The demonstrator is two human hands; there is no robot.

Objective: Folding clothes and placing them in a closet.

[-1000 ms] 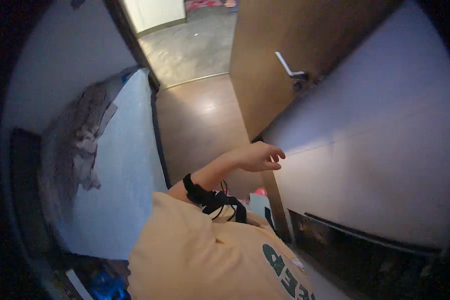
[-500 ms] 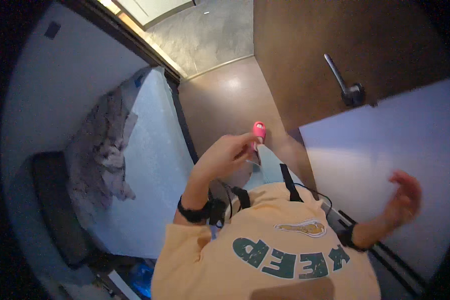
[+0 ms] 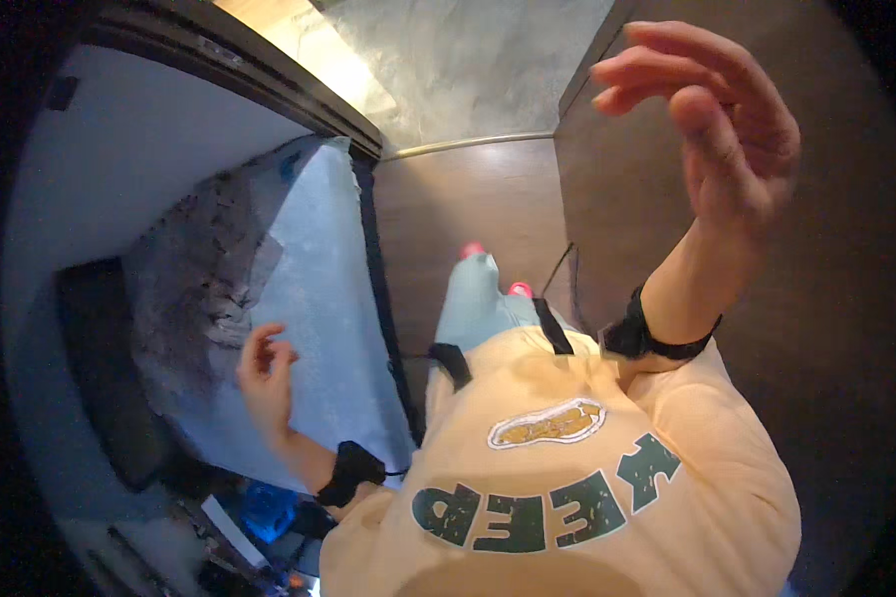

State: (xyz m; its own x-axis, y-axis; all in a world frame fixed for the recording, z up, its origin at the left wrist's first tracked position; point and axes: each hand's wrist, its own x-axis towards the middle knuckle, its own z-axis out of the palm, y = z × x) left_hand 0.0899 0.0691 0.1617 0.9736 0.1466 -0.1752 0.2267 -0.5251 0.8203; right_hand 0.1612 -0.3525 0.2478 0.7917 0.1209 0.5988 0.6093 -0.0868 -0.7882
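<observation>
My right hand (image 3: 732, 124) is raised over the brown door (image 3: 836, 249), its fingers curved, parted and holding nothing. No door handle shows at this moment; whether it is behind my hand I cannot tell. Out to the left, my left hand (image 3: 269, 383) hangs over the pale blue bed sheet (image 3: 334, 298), empty, with loosely bent fingers. Each arm wears a black strap, the right one (image 3: 657, 333) nearer the elbow of the bent arm.
A rumpled grey-brown blanket (image 3: 199, 269) lies on the bed beside a dark headboard (image 3: 105, 368). Ahead, a metal threshold strip (image 3: 468, 144) divides the wooden floor (image 3: 468, 199) from grey flooring (image 3: 488, 70). The dark door frame (image 3: 269, 75) stands at left. My pink shoes (image 3: 520, 290) are below.
My right hand has swung up and forward across the door, and my left hand has dropped back to the left over the bed. My body has stepped forward; the handle and white surface have left view.
</observation>
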